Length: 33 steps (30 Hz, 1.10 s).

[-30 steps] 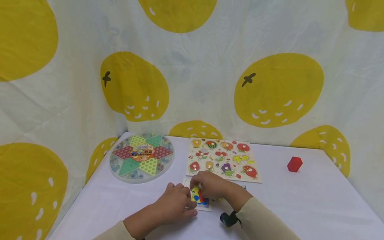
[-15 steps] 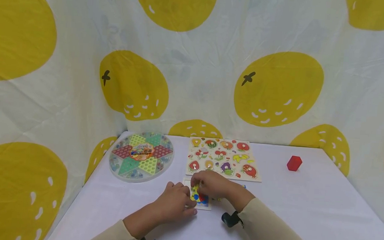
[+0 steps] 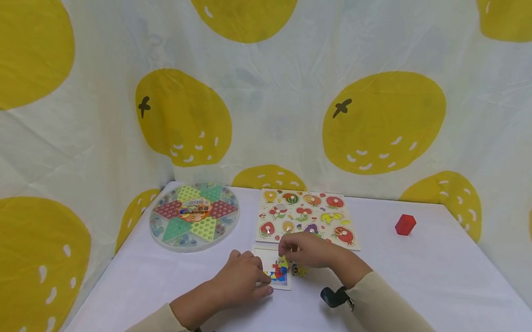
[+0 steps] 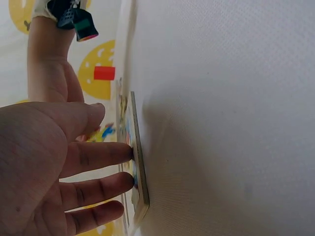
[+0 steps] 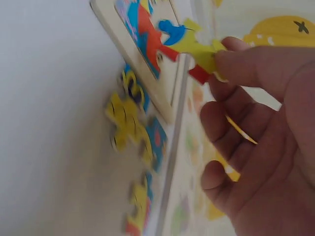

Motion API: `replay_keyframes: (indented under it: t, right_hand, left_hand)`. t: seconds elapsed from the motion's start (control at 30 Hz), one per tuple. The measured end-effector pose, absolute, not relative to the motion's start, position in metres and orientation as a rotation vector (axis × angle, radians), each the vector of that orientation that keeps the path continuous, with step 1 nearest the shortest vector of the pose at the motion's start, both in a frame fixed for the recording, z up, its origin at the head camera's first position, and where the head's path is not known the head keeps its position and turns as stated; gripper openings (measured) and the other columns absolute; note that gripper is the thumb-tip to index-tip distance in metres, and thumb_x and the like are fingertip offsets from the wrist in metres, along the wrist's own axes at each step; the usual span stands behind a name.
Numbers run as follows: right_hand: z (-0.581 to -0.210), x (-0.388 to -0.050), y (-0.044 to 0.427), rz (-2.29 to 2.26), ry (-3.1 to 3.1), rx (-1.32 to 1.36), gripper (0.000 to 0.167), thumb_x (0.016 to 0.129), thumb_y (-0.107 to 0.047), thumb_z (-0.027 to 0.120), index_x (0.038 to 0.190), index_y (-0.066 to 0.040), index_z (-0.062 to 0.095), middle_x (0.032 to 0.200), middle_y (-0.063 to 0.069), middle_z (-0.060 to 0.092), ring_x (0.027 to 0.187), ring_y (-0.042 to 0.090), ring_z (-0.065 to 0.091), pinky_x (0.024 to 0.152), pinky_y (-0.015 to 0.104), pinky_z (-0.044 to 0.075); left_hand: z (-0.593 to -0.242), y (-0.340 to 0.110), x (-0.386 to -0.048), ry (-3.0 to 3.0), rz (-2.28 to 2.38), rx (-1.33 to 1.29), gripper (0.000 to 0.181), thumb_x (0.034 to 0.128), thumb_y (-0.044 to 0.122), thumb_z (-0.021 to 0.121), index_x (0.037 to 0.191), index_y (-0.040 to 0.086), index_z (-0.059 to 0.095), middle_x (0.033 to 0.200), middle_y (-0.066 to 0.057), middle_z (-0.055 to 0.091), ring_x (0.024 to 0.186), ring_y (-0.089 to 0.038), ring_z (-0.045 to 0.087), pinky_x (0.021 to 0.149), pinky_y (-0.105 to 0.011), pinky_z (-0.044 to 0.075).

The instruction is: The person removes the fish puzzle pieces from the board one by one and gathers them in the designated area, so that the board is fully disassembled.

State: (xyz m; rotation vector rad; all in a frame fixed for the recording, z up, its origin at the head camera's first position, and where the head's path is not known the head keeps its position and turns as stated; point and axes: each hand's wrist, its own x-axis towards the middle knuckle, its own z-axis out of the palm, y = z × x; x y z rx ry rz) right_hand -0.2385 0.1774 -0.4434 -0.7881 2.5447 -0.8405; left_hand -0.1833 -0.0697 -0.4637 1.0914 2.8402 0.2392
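My right hand (image 3: 308, 250) pinches a yellow jigsaw piece (image 5: 194, 51) with red and blue parts between thumb and index finger. It holds the piece tilted above the upper right of a small wooden puzzle tray (image 3: 262, 254). Several colourful pieces are set in the tray's lower right, and bare white board shows at its left. My left hand (image 3: 240, 281) rests at the tray's left side; in the left wrist view its fingers are extended and the fingertips (image 4: 127, 181) touch the tray. Loose yellow and blue pieces (image 5: 128, 120) lie beside the tray on the right.
Behind the tray lies a fruit peg puzzle board (image 3: 355, 242). A round Chinese checkers board (image 3: 194, 216) sits at the back left, and a red block (image 3: 405, 225) at the back right. Fruit-print cloth (image 3: 279, 95) hangs behind the white table (image 3: 414, 287).
My right hand has moved right and slightly up from over the tray, lifting the yellow jigsaw piece and uncovering white board. My left hand stays in place.
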Motion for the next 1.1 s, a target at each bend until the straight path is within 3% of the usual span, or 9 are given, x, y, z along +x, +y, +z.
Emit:
replay_keyframes:
  t: [0.43,1.1]
  right_hand:
    - [-0.442,-0.233,0.224,-0.756,2.509,-0.543,0.009,0.101,-0.014,0.074,0.095,-0.022,0.074,0.088,-0.005,0.069,0.086,0.017,0.063,0.079,0.034,0.053]
    - [-0.443,-0.234,0.239,-0.758,2.462,-0.52,0.011,0.099,-0.012,0.077,0.093,-0.023,0.077,0.089,-0.005,0.071,0.087,0.019,0.064,0.079,0.038,0.053]
  left_hand:
    - [-0.461,-0.065,-0.186,2.836,0.27,1.065,0.027,0.097,0.054,0.074,0.108,0.032,0.087,0.092,0.016,0.066,0.095,-0.008,0.051,0.084,-0.039,0.035]
    - [-0.465,-0.062,-0.185,2.832,0.282,1.06,0.028,0.0968,0.055,0.074,0.108,0.033,0.087,0.091,0.016,0.063,0.094,-0.008,0.051,0.085,-0.04,0.035]
